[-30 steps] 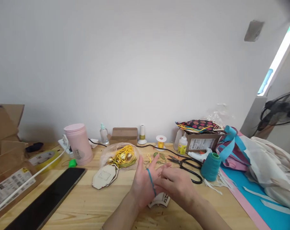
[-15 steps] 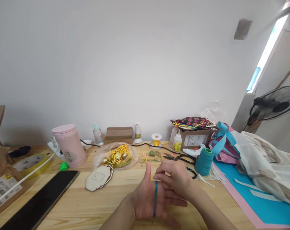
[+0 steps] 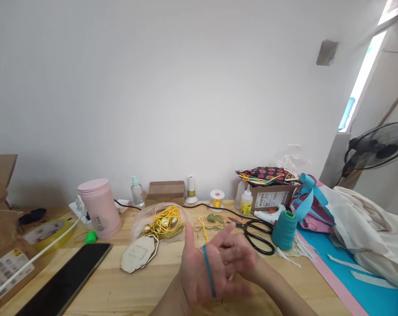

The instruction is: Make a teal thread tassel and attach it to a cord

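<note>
My left hand [image 3: 200, 272] is held palm up over the wooden table, fingers spread and the thumb raised. A band of teal thread [image 3: 208, 271] crosses its palm, wound round the hand. Close against the left fingers, partly behind them, is my right hand [image 3: 246, 259]; its fingers are blurred and mostly hidden, so what they hold does not show. A cone of teal thread [image 3: 285, 230] stands to the right. Beyond the hands lie black-handled scissors [image 3: 256, 232] and a short yellow cord [image 3: 203, 229].
A plastic bag of yellow cord and gold bells [image 3: 166, 221] lies behind a cream octagonal piece [image 3: 138, 254]. On the left are a phone [image 3: 65, 281] and a pink tumbler [image 3: 100, 210]. Glue [image 3: 246, 202], a yellow spool [image 3: 216, 201] and a filled carton [image 3: 271, 195] stand along the wall.
My right hand has dropped from above the left palm to behind its fingers. The left hand has tilted, its fingers rising. The view has shifted slightly.
</note>
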Available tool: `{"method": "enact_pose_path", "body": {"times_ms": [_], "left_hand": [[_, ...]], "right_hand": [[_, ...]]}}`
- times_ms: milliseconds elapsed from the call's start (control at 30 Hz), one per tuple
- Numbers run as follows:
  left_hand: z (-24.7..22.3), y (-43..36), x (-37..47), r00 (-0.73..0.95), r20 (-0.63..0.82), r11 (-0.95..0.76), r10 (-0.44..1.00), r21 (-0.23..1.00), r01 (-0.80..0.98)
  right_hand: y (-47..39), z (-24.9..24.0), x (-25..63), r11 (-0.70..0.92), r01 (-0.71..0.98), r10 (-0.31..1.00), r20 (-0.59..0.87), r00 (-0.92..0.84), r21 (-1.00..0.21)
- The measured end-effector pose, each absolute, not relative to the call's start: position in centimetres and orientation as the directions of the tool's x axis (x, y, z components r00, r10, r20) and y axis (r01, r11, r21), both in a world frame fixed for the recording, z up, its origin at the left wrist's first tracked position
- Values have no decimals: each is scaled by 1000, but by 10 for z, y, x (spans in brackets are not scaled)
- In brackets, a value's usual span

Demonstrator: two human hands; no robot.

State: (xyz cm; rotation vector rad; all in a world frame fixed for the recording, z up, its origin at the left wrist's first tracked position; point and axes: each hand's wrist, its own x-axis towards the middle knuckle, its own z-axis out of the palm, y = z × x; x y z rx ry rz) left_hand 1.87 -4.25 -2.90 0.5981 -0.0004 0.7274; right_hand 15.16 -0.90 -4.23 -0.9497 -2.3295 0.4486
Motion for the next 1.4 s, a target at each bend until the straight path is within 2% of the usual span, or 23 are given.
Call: {"method": "enact_pose_path", "body": {"times_ms": [100,233,333,467,567,733,833,933,1000,1100,1267,1400], "left_hand": [[-13,-29,17,577,295,448,761,403,-798],[10,-12,17,375,317,266,871,337,-903],[11,-4,18,246,282,155,927,309,-938],[-11,5,16,144,183,81,973,316,-945],[-31,10,14,172,133,115,976,354,-928],[-43,9,18,347,87,285,934,405,-869],[-44,5,24,428,86,354,900,433,-829],[-40,2,31,414,55,330,909,513,-792],[-32,1,37,354,22,273,935,592,-759],[-11,-2,48,317,12,219,948,698,-682],[30,-7,65,456,18,278,890,771,-573],[53,-12,70,575,86,275,813,814,-511]], "right_hand": [[-11,-39,152,705,536,707,412,-574,-464],[-13,-38,154,756,601,642,475,-602,-261],[-13,-37,157,762,635,601,500,-624,-124],[-12,-35,160,766,642,552,531,-643,-19],[-12,-33,161,760,649,527,547,-651,40],[-11,-19,166,746,658,534,495,-686,107],[-13,2,175,764,645,584,431,-688,-4],[-17,27,187,784,602,613,341,-713,-150],[-19,42,196,777,602,628,296,-719,-185],[-20,64,206,766,630,634,310,-708,-127],[-17,108,215,773,632,606,346,-717,-44],[-5,143,222,781,622,601,333,-727,-51]]}}
